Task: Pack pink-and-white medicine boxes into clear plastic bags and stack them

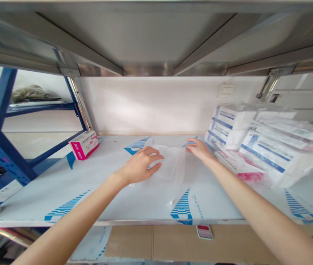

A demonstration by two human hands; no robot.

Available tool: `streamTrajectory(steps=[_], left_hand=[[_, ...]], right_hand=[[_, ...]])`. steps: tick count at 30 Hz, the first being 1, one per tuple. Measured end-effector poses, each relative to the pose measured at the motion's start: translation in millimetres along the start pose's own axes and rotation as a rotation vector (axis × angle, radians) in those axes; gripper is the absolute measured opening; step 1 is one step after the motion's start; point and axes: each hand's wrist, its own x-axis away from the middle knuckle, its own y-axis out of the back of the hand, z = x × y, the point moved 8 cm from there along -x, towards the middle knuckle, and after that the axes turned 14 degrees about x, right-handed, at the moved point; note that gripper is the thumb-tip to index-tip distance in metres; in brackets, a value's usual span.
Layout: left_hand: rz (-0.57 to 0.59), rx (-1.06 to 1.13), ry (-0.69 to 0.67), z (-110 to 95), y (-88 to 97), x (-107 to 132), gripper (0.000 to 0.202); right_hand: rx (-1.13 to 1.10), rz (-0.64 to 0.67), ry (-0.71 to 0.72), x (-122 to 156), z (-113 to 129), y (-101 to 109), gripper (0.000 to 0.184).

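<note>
Plastic film (pixel 171 173) lies on the middle of the shelf board (pixel 62 184), clear and loosely creased, sagging in soft folds toward the board's front edge. Its outline is hard to make out against the pale surface, so whether it is a bag or a loose sheet cannot be determined. The left hand (pixel 141 165) is at the film's left side, fingers spread and slightly curved, with the fingertips over the film; no pinch is visible. The right hand (pixel 199 149) is at the film's rear edge, toward the back of the board, with fingers loosely together and slightly curled. Whether those fingers pinch the film cannot be determined. Both forearms enter from the front of the board, and the hands stand apart with the film between them. Toward the right end of the board, just beside the right hand, sits a stack of white packets (pixel 258 145) with blue stripes, wrapped in clear plastic and cut off by the frame edge; their print is too small to read. A pink-and-white box (pixel 84 145) stands at the left rear corner of the board. A steel shelf (pixel 145 36) runs overhead, and a blue rack upright (pixel 4 147) stands left of the board. Cardboard (pixel 186 243) lies below the board's front edge.
</note>
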Motion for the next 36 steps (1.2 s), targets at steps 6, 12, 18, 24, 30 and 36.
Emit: streamTrajectory(steps=[6,12,18,24,30,36], left_hand=[[0.263,-0.084,0.327,84,-49.0,-26,0.059],[0.309,-0.04,0.533,111,-66.4,-1,0.079],[0.272,-0.03,0.662,123,-65.8,-2,0.092],[0.227,-0.009,0.691,127,-63.6,-8,0.088],[0.201,0.006,0.7,125,-65.4,-1,0.094],[0.168,0.019,0.719,126,-66.2,-1,0.096]], right_hand=[[0.379,0.042,0.318,49,54,-53,0.052],[0.772,0.415,0.358,43,31,-101,0.082],[0.769,0.443,0.455,15,29,-107,0.082],[0.639,0.382,0.534,2,38,-97,0.075],[0.447,0.307,0.577,0,31,-73,0.062],[0.506,0.331,0.574,20,10,-63,0.061]])
